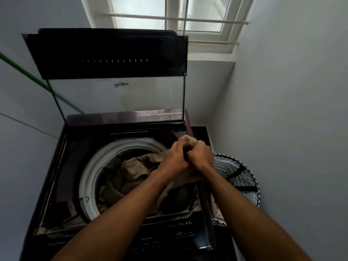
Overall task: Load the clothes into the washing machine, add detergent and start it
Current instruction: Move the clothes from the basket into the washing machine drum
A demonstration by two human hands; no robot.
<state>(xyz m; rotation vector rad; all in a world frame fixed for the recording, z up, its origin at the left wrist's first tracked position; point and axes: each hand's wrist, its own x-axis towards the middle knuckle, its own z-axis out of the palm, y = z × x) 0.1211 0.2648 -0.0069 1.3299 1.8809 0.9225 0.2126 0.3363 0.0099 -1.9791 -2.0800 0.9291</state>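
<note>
Head view: a brown cloth [139, 166] is gripped at its bunched end by the left hand [172, 159] and the right hand [200, 157], fingers curled tight. It is held above the washing machine [120, 185] drum, presumably to feed it in. A basket [243, 178] stands right.

**Washer and what sits in it**

The top-loading washing machine [62, 178] stands with its lid [113, 72] raised upright beyond the hands. Below and left of the hands, its white-rimmed drum [88, 170] holds crumpled brownish clothes [135, 170].
</note>
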